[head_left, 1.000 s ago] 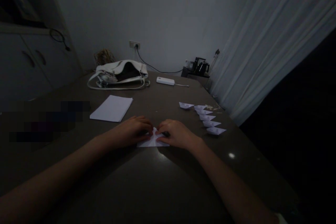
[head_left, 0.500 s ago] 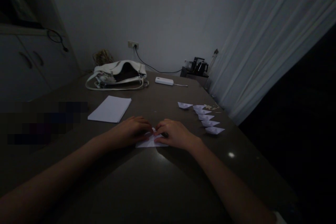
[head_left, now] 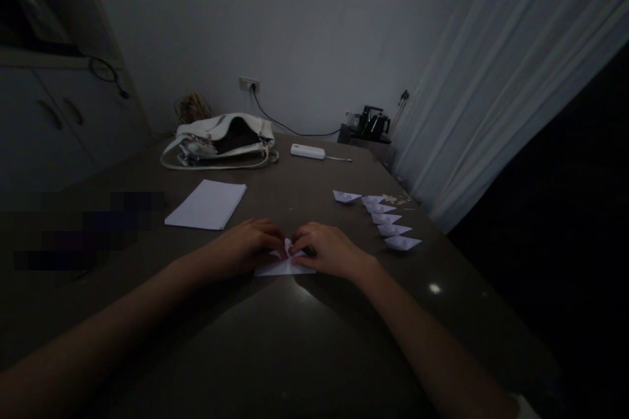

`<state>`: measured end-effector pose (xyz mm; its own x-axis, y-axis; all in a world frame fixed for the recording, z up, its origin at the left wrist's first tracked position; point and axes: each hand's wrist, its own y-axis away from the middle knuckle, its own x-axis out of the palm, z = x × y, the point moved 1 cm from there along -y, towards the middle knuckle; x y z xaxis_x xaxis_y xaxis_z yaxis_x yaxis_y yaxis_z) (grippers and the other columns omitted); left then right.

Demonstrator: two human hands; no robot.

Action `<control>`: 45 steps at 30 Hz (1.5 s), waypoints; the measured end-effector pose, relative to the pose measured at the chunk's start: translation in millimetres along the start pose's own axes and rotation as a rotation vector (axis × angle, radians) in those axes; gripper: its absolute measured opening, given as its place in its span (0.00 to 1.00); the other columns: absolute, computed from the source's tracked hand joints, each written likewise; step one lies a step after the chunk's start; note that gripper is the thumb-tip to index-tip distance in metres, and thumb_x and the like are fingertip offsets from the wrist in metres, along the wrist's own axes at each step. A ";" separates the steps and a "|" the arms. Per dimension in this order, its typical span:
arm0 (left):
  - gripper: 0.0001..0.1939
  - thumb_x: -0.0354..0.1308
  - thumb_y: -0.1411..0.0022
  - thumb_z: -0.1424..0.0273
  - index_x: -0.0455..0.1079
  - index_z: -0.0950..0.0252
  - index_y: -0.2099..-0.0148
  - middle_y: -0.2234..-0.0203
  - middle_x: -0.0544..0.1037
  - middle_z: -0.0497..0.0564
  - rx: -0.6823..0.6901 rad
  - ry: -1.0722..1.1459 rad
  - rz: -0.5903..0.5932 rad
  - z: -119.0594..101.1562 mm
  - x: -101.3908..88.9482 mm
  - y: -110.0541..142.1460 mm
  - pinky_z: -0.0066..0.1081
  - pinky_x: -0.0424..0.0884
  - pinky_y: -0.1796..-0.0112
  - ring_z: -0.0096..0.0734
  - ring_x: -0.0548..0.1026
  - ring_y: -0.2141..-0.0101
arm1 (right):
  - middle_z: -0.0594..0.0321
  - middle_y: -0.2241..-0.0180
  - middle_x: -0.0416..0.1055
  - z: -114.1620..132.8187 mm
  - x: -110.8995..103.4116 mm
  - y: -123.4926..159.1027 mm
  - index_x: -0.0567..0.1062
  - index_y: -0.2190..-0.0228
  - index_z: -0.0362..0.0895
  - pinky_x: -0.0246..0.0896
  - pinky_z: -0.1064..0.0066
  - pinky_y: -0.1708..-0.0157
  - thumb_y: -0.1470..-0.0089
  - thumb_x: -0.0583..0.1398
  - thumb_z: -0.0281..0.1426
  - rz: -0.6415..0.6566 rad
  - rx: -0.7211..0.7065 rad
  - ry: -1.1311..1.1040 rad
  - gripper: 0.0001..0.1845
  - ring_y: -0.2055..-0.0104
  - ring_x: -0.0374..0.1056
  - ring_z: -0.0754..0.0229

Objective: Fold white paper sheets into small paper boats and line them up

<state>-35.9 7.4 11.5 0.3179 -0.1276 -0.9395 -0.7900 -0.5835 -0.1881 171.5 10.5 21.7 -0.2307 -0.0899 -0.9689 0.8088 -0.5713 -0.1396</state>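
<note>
A folded sheet of white paper (head_left: 286, 268) lies flat on the dark table, its long straight edge toward me. From the left, my left hand (head_left: 248, 247) bends its fingers over the paper and presses on it near the middle. My right hand (head_left: 327, 249) does the same from the other side, thumb and fingertips closed on the paper. The fingertips of both hands almost meet at the upper point of the sheet, and they hide much of its folds. Several folded paper boats (head_left: 393, 230) stand in a slanting row to the right.
A stack of white paper (head_left: 206, 204) lies to the left beyond my left hand. At the back of the table (head_left: 275, 353) are a white handbag (head_left: 226, 137) and a white power bank (head_left: 307, 152) with a short cable. A black kettle (head_left: 378, 124) stands by the wall near the curtain (head_left: 457, 91).
Both hands stay on the folded paper, with only slight shifts of the fingertips. The whole view has moved a little; the boats and the stack lie as before.
</note>
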 end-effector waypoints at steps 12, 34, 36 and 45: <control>0.13 0.53 0.39 0.76 0.74 0.56 0.57 0.62 0.75 0.50 0.066 -0.006 0.006 -3.3 -0.7 -1.8 0.31 0.62 0.58 0.34 0.70 0.59 | 0.61 0.61 0.72 -1.0 0.8 0.1 0.76 0.63 0.46 0.56 0.72 0.62 0.47 0.60 0.32 0.002 0.012 -0.023 0.08 0.58 0.65 0.61; 0.11 0.53 0.38 0.72 0.76 0.56 0.59 0.60 0.74 0.51 0.015 0.002 0.003 -4.5 0.0 -1.3 0.31 0.65 0.58 0.33 0.72 0.59 | 0.58 0.63 0.70 4.3 7.4 -3.1 0.75 0.60 0.45 0.56 0.70 0.62 0.44 0.56 0.32 -0.100 0.112 0.096 0.11 0.58 0.63 0.60; 0.11 0.53 0.38 0.73 0.76 0.55 0.59 0.60 0.74 0.50 0.011 0.010 0.014 -4.5 -0.3 -1.3 0.32 0.65 0.57 0.33 0.72 0.59 | 0.58 0.63 0.70 4.1 7.8 -3.1 0.75 0.61 0.44 0.57 0.70 0.62 0.44 0.56 0.32 -0.100 0.110 0.102 0.11 0.59 0.63 0.60; 0.13 0.54 0.39 0.76 0.76 0.56 0.58 0.59 0.74 0.51 0.034 0.008 0.012 -2.2 1.0 -1.6 0.33 0.65 0.57 0.34 0.71 0.58 | 0.58 0.64 0.69 3.1 6.9 -3.8 0.75 0.60 0.44 0.56 0.70 0.62 0.44 0.56 0.32 -0.095 0.102 0.109 0.12 0.59 0.62 0.60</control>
<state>-33.1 6.5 11.5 0.3121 -0.1409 -0.9395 -0.8111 -0.5544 -0.1863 165.2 9.4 16.2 -0.2386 0.0540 -0.9696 0.7261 -0.6532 -0.2150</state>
